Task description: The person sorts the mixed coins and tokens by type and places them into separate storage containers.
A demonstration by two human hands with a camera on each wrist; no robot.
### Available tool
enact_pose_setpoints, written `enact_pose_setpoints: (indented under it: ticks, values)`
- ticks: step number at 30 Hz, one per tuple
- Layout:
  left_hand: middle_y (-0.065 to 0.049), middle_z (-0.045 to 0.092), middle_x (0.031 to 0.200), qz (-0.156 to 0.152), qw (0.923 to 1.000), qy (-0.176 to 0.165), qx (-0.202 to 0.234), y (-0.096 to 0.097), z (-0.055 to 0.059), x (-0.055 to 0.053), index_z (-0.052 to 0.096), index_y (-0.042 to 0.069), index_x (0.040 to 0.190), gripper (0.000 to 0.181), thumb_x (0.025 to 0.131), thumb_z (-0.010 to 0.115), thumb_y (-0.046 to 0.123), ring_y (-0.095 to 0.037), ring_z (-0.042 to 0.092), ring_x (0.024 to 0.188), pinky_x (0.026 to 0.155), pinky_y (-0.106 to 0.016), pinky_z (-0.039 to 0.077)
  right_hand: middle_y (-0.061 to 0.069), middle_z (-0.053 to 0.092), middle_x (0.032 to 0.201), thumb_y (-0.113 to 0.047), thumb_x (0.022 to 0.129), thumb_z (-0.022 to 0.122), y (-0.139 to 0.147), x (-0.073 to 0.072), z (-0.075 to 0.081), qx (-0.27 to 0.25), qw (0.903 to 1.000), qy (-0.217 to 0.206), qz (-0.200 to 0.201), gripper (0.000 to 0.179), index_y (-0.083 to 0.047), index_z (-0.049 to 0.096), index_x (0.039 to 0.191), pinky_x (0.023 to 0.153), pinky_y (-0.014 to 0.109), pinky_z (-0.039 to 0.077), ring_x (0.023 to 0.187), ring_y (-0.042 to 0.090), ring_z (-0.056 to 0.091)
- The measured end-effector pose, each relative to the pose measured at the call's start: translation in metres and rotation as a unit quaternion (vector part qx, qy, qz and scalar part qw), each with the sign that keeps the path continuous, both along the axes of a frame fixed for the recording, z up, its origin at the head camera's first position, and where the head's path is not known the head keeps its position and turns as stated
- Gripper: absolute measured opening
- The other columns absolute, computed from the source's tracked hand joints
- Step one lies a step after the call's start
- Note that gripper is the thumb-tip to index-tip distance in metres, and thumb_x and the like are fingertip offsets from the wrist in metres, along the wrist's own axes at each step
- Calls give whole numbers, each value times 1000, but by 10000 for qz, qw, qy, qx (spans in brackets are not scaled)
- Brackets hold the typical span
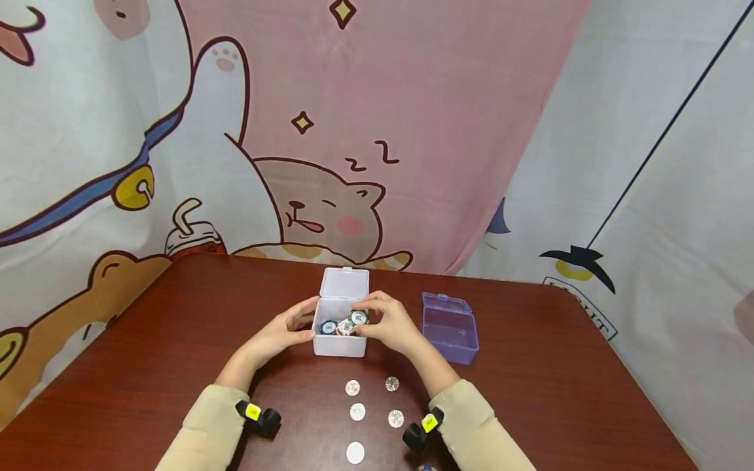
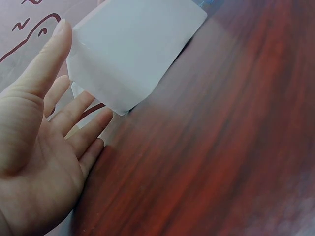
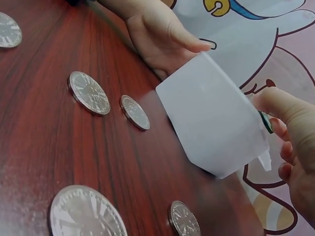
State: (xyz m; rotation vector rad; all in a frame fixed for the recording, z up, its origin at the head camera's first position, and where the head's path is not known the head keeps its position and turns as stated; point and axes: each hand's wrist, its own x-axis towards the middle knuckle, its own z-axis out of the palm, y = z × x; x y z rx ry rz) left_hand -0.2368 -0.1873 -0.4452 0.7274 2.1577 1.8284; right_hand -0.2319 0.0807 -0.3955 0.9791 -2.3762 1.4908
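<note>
A white plastic box point(image 1: 340, 347) stands on the table with its lid point(image 1: 345, 283) raised at the back. Inside lie a blue-and-white poker chip point(image 1: 328, 327) and a red-and-white one point(image 1: 345, 326). My right hand point(image 1: 393, 325) is over the box's right side, its thumb and fingers pinching a green poker chip point(image 1: 358, 317) marked 20. Only a sliver of that chip shows in the right wrist view. Along the box's left wall, my left hand point(image 1: 285, 331) steadies it with extended fingers, thumb at the front left corner.
To the right stands a lidded purple translucent box point(image 1: 450, 330), its lid up. Several silver coins lie in front of the white box, among them one coin point(image 1: 357, 411) and another point(image 1: 396, 418). A patterned cloth point(image 1: 448, 131) hangs behind the brown table point(image 1: 530, 379).
</note>
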Motion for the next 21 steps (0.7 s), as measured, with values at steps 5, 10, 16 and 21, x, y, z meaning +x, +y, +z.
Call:
enact_pose_setpoints:
  ticks: [5, 10, 16, 21]
  values:
    - [-15, 32, 151, 36, 10000, -17, -33, 0, -1, 0, 27, 12, 151, 69, 92, 62, 8, -37, 36, 132, 105, -57, 26, 13, 62, 100, 7, 67, 80, -4, -9, -8, 16, 9999, -152, -77, 39, 6, 71, 105, 70, 49, 43, 83, 33, 50]
    - [-15, 32, 151, 20, 10000, -32, -26, 0, -1, 0, 27, 12, 151, 69, 92, 62, 7, -37, 36, 133, 105, -56, 26, 6, 62, 97, 1, 68, 82, -8, -18, -16, 162, 9997, -90, -127, 37, 1, 73, 103, 64, 33, 45, 77, 25, 51]
    - [-15, 32, 151, 14, 10000, -27, -25, 0, -1, 0, 27, 12, 151, 68, 92, 61, 6, -37, 36, 133, 105, -56, 26, 6, 63, 95, -1, 67, 83, -11, -21, -20, 320, 9991, 4, -270, 36, 1, 73, 102, 62, 24, 41, 76, 28, 54]
    - [-14, 32, 151, 13, 10000, -47, -21, 0, 0, 0, 27, 12, 151, 69, 92, 62, 8, -36, 36, 133, 105, -57, 26, 6, 64, 96, -1, 68, 83, -13, -20, -20, 376, 9982, -214, -408, 36, 0, 73, 102, 62, 24, 41, 75, 24, 54]
